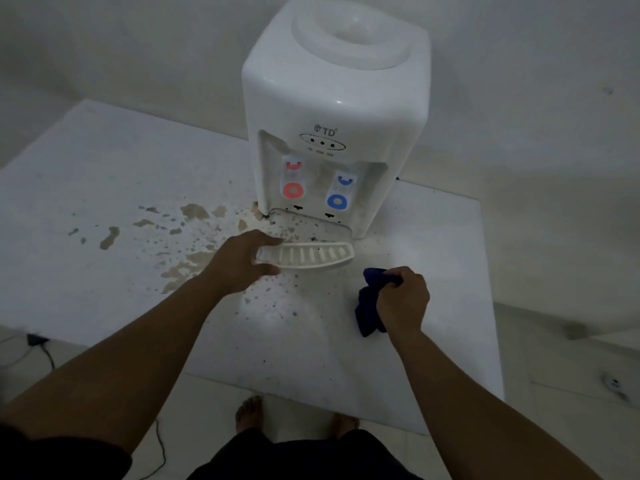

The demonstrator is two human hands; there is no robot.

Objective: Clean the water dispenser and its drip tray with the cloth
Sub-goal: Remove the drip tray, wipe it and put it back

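Observation:
A white tabletop water dispenser [334,109] stands at the back of a white table [104,285], with a red tap on the left and a blue tap on the right. Its white slotted drip tray [308,256] sits just in front of the base, pulled out of its recess. My left hand [239,261] grips the tray's left end. My right hand [403,299] is closed on a bunched dark blue cloth [369,306], to the right of the tray and just above the table.
Brown spill stains and dark specks [194,216] spread over the table left of and in front of the dispenser, and inside the tray recess [304,225]. A black cable [45,351] runs on the floor at lower left. My bare feet stand at the table's front edge.

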